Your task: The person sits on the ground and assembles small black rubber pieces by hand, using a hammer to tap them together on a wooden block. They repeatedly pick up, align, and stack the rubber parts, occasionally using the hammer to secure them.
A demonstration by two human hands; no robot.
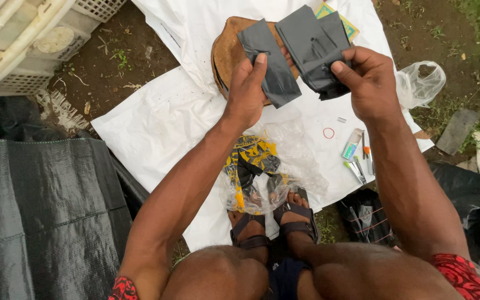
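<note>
My left hand (246, 89) pinches one dark grey plastic bag (270, 64) that hangs flat below my thumb. In my right hand (370, 83) is a bunch of the same dark grey bags (313, 47), folded together. Both hands are raised above a round brown wooden slab (228, 50) lying on a white sheet (165, 119). Below my wrists, by my sandalled feet, sits a clear plastic bag (262, 169) with yellow and black contents.
A red rubber band (328, 133), a small box (352, 146) and thin tools (365, 161) lie on the sheet at right. A clear bag (422, 83) rests on the soil. White crates (23, 44) stand top left, black woven fabric (45, 211) at left.
</note>
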